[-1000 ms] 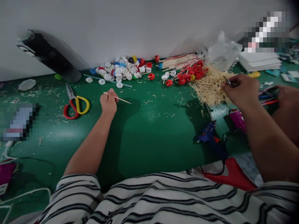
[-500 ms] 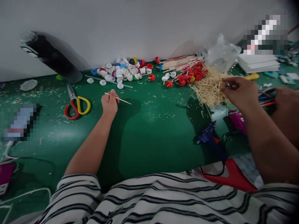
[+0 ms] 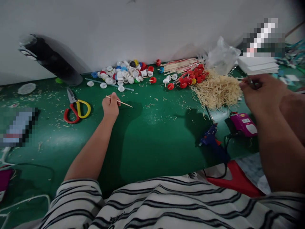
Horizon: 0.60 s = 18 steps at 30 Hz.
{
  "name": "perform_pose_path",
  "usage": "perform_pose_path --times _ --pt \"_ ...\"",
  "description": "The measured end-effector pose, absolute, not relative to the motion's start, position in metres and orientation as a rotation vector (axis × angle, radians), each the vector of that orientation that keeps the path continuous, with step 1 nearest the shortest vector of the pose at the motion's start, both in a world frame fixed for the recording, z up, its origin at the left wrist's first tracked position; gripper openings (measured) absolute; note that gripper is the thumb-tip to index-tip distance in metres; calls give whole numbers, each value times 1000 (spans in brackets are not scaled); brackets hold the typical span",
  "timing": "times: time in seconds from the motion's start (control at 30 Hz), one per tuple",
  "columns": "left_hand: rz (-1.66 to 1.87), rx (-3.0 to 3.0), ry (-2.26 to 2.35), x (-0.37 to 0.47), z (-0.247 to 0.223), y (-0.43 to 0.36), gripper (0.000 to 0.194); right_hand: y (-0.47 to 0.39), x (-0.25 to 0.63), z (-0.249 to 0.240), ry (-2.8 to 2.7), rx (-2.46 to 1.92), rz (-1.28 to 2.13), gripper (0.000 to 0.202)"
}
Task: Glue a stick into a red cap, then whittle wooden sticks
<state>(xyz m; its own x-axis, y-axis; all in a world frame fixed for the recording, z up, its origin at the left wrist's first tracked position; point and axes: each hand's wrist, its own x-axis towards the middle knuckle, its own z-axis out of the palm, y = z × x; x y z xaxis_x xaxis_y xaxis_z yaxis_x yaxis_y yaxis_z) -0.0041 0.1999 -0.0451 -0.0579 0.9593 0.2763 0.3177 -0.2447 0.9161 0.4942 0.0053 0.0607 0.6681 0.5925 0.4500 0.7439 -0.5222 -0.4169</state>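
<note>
My left hand [image 3: 111,106] is closed in a pinch around a thin wooden stick [image 3: 125,104], which points right over the green tabletop. My right hand [image 3: 264,92] is off to the right, just past the heap of wood shavings [image 3: 216,90]. Its fingers are pinched on a small dark, metallic-looking object [image 3: 251,82] whose kind I cannot make out. Under my right wrist lies a purple box [image 3: 245,124] with a black cable. A blue glue gun [image 3: 212,138] rests left of it. Another person's hand [image 3: 294,109] is partly hidden behind my right forearm.
Bottle caps [image 3: 125,74] are piled by the wall, with red caps on sticks [image 3: 190,78] and a bundle of sticks [image 3: 181,65] beside them. Scissors [image 3: 77,108], a black bottle [image 3: 52,60] and a phone [image 3: 19,125] are at left. A plastic bag [image 3: 221,57] and white stack [image 3: 258,65] stand back right.
My right hand has moved right, away from over the shavings, uncovering more of the purple box. The yellow item behind it no longer shows. My left hand keeps the stick almost in place.
</note>
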Motion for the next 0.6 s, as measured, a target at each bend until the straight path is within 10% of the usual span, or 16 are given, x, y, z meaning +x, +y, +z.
perform_pose_path --times 0.6 --pt "1315 1577 1411 -3 -47 202 58 -23 465 51 -1683 -2485 235 21"
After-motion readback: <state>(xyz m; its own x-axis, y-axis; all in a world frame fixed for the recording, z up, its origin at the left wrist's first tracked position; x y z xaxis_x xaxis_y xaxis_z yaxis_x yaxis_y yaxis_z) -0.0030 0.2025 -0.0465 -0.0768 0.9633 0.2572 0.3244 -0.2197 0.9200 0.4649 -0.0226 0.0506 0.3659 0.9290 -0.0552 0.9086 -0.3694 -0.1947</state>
